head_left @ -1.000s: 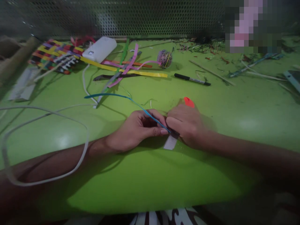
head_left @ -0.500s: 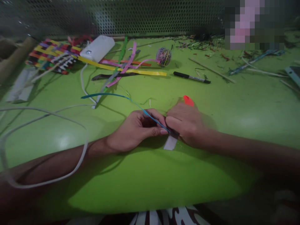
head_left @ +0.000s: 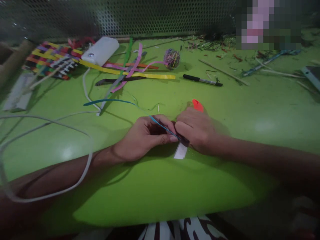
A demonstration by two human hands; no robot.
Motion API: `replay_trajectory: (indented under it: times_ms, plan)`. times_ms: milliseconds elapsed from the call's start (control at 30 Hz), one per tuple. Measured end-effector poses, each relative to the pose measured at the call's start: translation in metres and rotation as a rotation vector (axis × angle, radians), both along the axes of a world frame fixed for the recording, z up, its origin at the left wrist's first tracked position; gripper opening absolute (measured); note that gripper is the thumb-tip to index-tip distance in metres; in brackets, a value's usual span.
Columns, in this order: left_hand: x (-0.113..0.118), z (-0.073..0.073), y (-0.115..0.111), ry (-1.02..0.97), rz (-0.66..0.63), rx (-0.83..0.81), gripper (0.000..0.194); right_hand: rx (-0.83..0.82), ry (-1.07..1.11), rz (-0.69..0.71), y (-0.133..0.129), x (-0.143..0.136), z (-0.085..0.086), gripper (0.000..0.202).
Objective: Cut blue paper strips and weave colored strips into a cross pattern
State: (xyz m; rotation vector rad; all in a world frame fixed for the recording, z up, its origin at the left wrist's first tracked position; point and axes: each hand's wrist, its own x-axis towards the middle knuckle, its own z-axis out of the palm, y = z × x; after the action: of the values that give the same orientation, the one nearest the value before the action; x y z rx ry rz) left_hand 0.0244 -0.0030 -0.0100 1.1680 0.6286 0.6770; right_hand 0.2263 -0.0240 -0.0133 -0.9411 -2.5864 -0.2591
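Note:
Near the middle of the green table, my left hand (head_left: 142, 138) pinches one end of a thin blue strip (head_left: 165, 127) between thumb and fingertips. The strip's other end arcs away to the left over the table. Right against those fingertips, my right hand (head_left: 196, 130) is closed in a fist. A bright orange-red tip (head_left: 197, 105) shows beyond its knuckles; whether it belongs to what the fist holds is hidden. Below the meeting fingers a small white flat piece (head_left: 181, 151) sticks out.
Coloured strips (head_left: 150, 75) cross at the back beside a woven multicoloured piece (head_left: 50, 60), a white box (head_left: 101, 50) and a wound ball (head_left: 172, 58). A black pen (head_left: 202, 80) lies ahead of my hands. A white cable (head_left: 50, 196) loops across my left forearm.
The view has shifted slightly. Both hands keep nearly the same pose, with the blue strip still pinched in my left hand.

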Motion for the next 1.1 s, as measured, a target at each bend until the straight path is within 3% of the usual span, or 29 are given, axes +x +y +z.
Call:
replay_trajectory:
  times_ms: [300,1100]
  plan:
    - [0.0000,0.0009,-0.0002,0.018,0.000,0.002,0.023,-0.054,0.016,-0.009,-0.0008,-0.0009,0.0017,0.047]
    - [0.0016,0.0028,-0.0001,-0.023,0.010,-0.038,0.024,0.011,0.068,0.036,0.0012,0.0009,-0.0007,0.043]
